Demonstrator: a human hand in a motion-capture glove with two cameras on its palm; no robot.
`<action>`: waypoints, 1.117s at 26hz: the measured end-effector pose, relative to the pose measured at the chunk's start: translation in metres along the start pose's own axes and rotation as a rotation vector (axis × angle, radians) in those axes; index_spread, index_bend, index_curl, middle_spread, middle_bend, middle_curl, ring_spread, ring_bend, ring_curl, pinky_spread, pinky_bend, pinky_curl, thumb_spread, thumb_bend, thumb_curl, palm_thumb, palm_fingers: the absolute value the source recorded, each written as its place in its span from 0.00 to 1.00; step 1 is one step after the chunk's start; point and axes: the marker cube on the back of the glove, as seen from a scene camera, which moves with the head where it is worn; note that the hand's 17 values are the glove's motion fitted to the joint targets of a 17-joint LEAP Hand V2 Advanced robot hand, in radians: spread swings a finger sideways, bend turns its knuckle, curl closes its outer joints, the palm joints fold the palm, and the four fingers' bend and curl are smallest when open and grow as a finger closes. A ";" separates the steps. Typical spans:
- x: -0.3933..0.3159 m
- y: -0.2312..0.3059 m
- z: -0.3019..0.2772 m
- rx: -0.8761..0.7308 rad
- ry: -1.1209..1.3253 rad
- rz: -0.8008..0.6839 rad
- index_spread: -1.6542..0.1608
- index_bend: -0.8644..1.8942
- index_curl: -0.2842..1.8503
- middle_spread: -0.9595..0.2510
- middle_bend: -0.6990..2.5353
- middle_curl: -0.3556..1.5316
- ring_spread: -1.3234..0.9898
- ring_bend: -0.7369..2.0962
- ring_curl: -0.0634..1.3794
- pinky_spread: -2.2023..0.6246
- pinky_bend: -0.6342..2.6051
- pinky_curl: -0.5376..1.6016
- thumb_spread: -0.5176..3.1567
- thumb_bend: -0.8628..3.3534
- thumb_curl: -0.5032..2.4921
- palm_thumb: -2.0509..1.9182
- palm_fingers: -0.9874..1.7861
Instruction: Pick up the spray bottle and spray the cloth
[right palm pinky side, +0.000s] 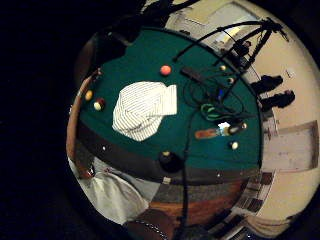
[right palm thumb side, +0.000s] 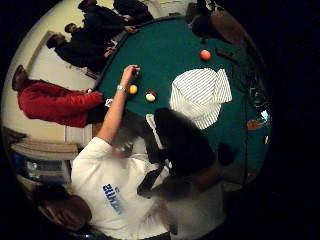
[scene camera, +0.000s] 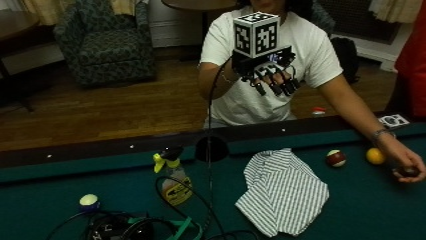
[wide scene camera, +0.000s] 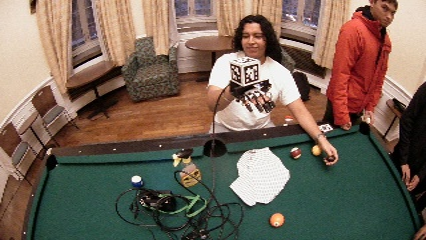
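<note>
One spray bottle (scene camera: 174, 181), one cloth (scene camera: 282, 192)

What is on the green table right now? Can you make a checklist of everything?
Surface: green pool table with a dark rail.
Job's things: spray bottle stands upright on the felt, untouched; striped cloth lies crumpled beside it, apart from it.
Clutter: red-and-white ball, yellow ball, orange ball, a white-topped ball near the cables.
Hands: gloved right hand is raised in front of the chest, fingers relaxed, holding nothing; bare left hand rests on the felt over a dark ball.
Cables: black and green cables tangled near the bottle.
Surroundings: armchair, wooden floor, a bystander in a red jacket.
</note>
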 end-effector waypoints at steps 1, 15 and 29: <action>0.001 0.000 0.001 -0.001 -0.001 0.002 0.79 0.42 0.18 0.74 0.29 0.22 0.56 0.35 0.08 0.81 0.30 0.29 0.26 0.25 0.19 0.59 0.57; 0.014 0.008 0.004 0.010 -0.013 0.009 0.69 0.41 0.25 0.70 0.27 0.28 0.54 0.34 0.16 0.85 0.30 0.35 0.43 0.24 0.22 0.60 0.55; 0.080 0.038 0.014 0.062 -0.135 0.024 0.68 0.39 0.28 0.69 0.27 0.30 0.54 0.34 0.20 0.85 0.30 0.38 0.47 0.23 0.24 0.62 0.56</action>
